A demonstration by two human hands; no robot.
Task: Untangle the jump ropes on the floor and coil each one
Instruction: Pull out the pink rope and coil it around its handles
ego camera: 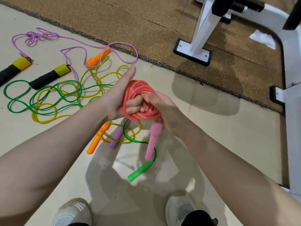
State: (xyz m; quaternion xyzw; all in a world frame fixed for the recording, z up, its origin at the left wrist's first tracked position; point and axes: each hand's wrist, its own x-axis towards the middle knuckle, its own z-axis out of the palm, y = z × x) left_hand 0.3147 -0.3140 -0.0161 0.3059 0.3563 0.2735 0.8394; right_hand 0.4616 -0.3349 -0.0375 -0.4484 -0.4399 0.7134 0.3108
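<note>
Beige floor point(203, 144): left hand point(117, 98) and right hand point(164, 110) both grip coiled coral plastic rope point(138, 88); right fingertips hidden inside. Below it, tangled green point(21, 110) and yellow point(47, 121) ropes partly covered by forearms.

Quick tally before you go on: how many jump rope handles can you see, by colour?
Orange plastic handles: 2
Black foam handles with yellow caps: 2
Pink plastic handle: 1
Purple plastic handle: 1
Green plastic handle: 1
Total: 7

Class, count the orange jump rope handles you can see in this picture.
2. One orange handle lies near the mat edge, among yellow rope loops; the other orange handle lies on the floor beneath the left forearm. Others may be hidden.
</note>
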